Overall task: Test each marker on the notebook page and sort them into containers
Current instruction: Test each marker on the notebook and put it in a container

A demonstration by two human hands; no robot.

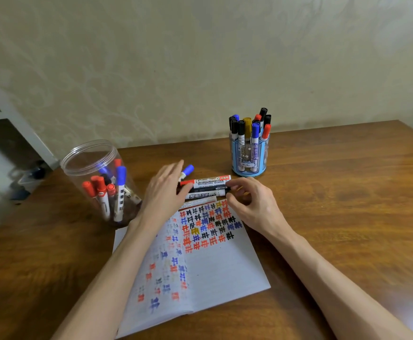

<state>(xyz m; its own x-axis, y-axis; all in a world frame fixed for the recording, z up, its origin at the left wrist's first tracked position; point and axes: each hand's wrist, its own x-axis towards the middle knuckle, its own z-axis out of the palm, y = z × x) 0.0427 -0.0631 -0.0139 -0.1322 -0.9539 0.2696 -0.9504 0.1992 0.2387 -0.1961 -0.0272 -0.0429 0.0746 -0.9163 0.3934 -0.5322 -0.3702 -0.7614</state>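
Partly hidden, the loose markers lie in a row on the table (348, 192) just beyond the top edge of the notebook (225, 266). Our left hand (162, 190) covers their left ends, so we cannot see the caps in full. We read the red marker (208, 180) best, its white barrel printed WHITEBOARD MARKER. Just below it lies the black marker (206, 194), and a blue-capped marker (187, 170) pokes out beyond the left fingertips. A further pale barrel against the notebook's top edge is too squeezed in to make out. The left hand and the left page are smeared with blur, and both forearms are cut off by the bottom of the view. The clear jar (97, 177) to the left holds red- and blue-capped markers, though its wall muddles their number. The blue holder (249, 155) further back stands packed with upright markers: black, blue, red and one yellow. The right page carries rows of red, blue, black and yellow test marks.

Our left hand lies palm down, fingers straight and close together, gripping nothing. Whether it presses on the markers we cannot tell. Our right hand (254, 204) sits at their right ends, knuckles up and fingers curled, with forefinger and thumb pinching what looks like the black marker's end. It hides the page's upper right corner.
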